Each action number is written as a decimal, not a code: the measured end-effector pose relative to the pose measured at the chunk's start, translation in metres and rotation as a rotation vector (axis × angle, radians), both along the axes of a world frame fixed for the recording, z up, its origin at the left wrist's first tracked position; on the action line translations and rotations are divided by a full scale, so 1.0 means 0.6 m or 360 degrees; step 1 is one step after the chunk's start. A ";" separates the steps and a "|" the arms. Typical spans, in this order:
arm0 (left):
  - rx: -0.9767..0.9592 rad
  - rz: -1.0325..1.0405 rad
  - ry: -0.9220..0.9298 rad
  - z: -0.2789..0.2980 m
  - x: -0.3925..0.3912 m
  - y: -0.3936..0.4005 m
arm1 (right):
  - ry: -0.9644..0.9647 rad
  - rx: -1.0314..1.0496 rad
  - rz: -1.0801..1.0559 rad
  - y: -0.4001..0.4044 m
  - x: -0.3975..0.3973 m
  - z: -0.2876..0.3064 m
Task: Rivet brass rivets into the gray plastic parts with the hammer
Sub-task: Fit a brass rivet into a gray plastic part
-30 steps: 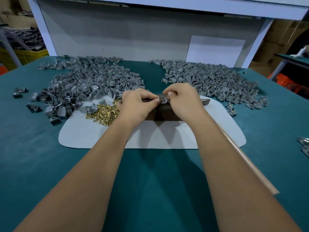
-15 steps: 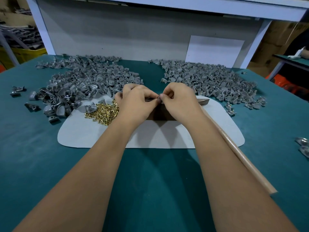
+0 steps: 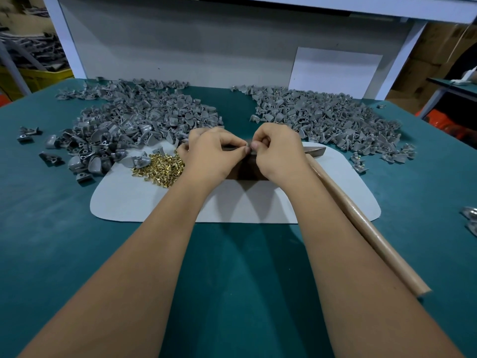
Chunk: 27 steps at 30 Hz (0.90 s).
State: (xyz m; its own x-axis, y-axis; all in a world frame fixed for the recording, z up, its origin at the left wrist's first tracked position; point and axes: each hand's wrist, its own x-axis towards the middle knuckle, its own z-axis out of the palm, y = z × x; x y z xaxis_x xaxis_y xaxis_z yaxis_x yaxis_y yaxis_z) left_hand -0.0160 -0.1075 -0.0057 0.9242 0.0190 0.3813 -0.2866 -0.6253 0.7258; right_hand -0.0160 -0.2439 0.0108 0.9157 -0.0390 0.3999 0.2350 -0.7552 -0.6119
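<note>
Two forearms of mine ran up the teal table [image 3: 64, 254] from the near edge, converging over the pale mat [image 3: 144, 202]. Beside my right arm lay the hammer [image 3: 361, 218], its wooden handle untouched and its dark head out by the mat's far corner, so no blow was under way. My left hand [image 3: 214, 153] and right hand [image 3: 278, 151] met fingertip to fingertip above a dark block [image 3: 245, 169], each curled and pinching something small and gray between them; I judged it a plastic part taking a rivet, though the piece itself was mostly hidden. Just left of my left wrist sat the brass rivets [image 3: 160, 169] in a loose heap. Farther back spread two big piles of gray plastic parts, the left pile [image 3: 129, 120] and the right pile [image 3: 322, 117]. Brass glinted here and there in the right one, so I took those as finished and the left as waiting: plenty remained.
</note>
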 end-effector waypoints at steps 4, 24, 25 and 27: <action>-0.0051 -0.0069 -0.0007 0.003 -0.001 0.001 | 0.0015 0.0032 -0.0023 0.001 -0.002 -0.001; -0.0158 -0.0088 0.0003 0.001 0.002 -0.001 | 0.0001 -0.0243 -0.0015 0.009 -0.007 0.007; -0.0168 -0.0095 0.0004 0.002 0.001 -0.001 | -0.0004 -0.0267 -0.0006 0.009 -0.008 0.008; -0.0166 -0.0086 0.0010 0.003 0.000 -0.001 | -0.0009 -0.0333 0.0007 0.010 -0.009 0.011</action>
State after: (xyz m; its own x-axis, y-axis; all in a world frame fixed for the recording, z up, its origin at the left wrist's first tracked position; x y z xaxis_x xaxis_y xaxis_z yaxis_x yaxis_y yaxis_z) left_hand -0.0160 -0.1082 -0.0041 0.9273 0.0086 0.3741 -0.3130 -0.5302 0.7880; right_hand -0.0212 -0.2378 0.0172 0.9134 0.0496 0.4041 0.2418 -0.8648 -0.4402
